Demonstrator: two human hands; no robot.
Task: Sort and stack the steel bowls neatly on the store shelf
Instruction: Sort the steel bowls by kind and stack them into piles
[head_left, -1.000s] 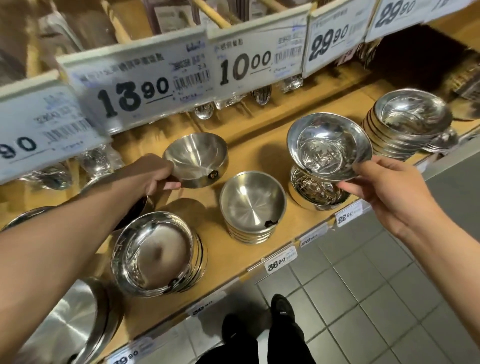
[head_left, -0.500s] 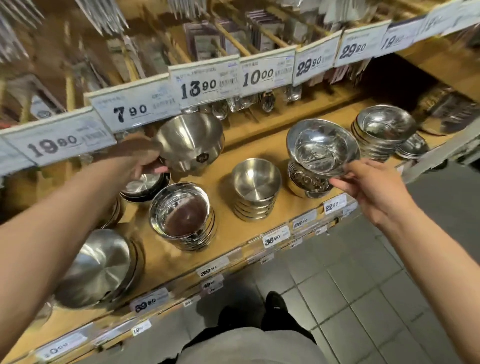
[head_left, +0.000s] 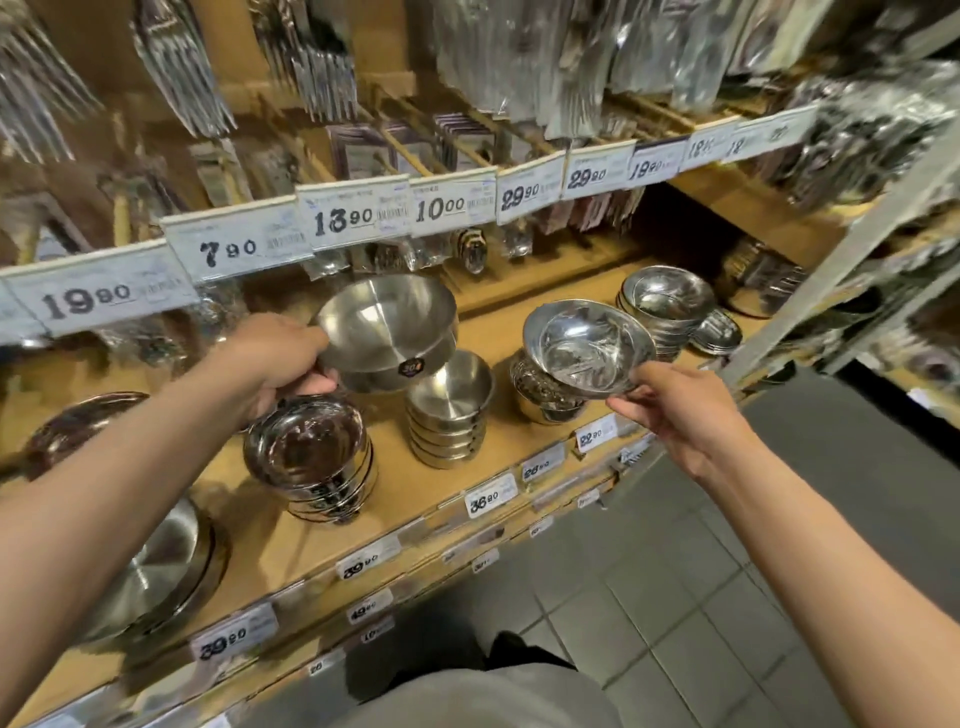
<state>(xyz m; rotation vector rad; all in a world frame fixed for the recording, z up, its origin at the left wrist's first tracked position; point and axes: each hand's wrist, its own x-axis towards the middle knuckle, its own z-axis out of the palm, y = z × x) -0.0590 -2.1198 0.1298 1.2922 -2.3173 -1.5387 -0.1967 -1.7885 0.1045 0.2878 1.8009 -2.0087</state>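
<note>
Gripping a matte bowl (head_left: 384, 332) in the left hand (head_left: 280, 358) and pinching a shiny bowl (head_left: 587, 348) by its rim in the right hand (head_left: 685, 415), both hands are risking a slip onto the near stacks (head_left: 449, 410).

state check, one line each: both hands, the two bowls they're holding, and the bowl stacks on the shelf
left hand: grips the matte bowl's rim
matte bowl: lifted off the shelf, tilted
right hand: pinches the shiny bowl's rim
shiny bowl: held above the patterned stack
patterned stack: on the shelf, upright
matte stack: nested, upright, untouched
mirror-finish stack: nested, leaning a little
far stack: nested on the shelf
</note>
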